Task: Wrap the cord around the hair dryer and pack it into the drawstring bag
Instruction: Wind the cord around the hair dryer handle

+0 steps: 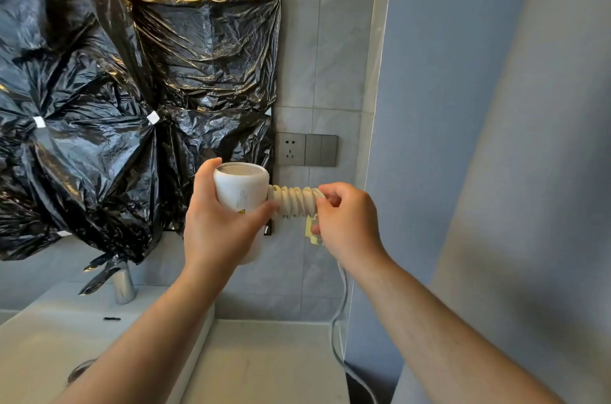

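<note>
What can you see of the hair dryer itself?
The dryer is white, smooth plastic by its look, with a round barrel whose mesh-covered end faces up. A label with a small yellow warning mark sits on its side. The handle sticks out to the right, roughly level, wound in tight coils of cord. The left hand grips the barrel; the right hand holds the handle's end. Loose cord hangs below.

We see bare counter (264,357) below our hands; the faucet (124,284) crowds its back left, the wall (463,139) its right edge.
</note>
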